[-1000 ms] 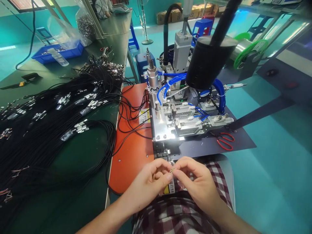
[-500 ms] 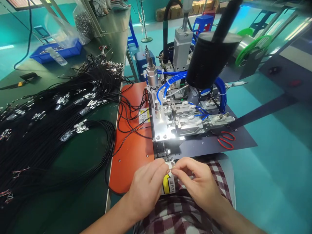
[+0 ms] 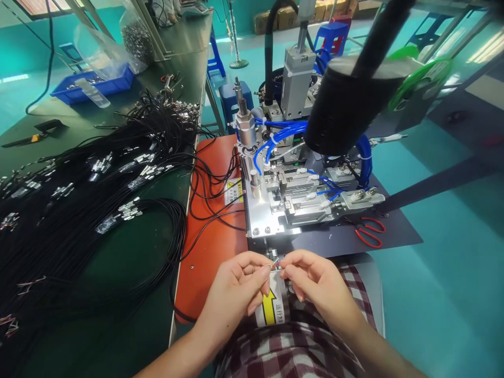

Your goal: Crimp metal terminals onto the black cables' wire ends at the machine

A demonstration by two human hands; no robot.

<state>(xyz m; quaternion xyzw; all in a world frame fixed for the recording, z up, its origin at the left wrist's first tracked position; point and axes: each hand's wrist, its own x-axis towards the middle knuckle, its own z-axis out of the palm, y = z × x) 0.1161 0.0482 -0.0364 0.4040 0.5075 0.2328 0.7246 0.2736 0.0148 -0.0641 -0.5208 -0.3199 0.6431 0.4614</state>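
Thin coloured wires [image 3: 275, 262] show as a small bundle between my fingertips, just in front of the metal machine [image 3: 271, 210]. My left hand [image 3: 238, 286] is closed, with thumb and forefinger pinching the wires from the left. From the other side, my right hand [image 3: 321, 283] is closed too, its thumb and forefinger tips at the wires' other end. Both hands hover over a white label with a yellow arrow [image 3: 269, 310], close to my lap. The fingers partly hide the wires, so how many there are cannot be made out.
Black cables [image 3: 173, 226] with metal connectors lie heaped on the green table [image 3: 118, 294] at left, some running over the orange board [image 3: 212, 268]. Red-handled scissors [image 3: 370, 232] lie right of the machine. A blue tray [image 3: 92, 84] sits farther back; a black cylinder [image 3: 350, 110] overhangs the machine.
My fingers have shifted slightly, and the wires between the fingertips show more plainly. The left hand's fingers are less tightly bunched. The camera view has tilted a little.
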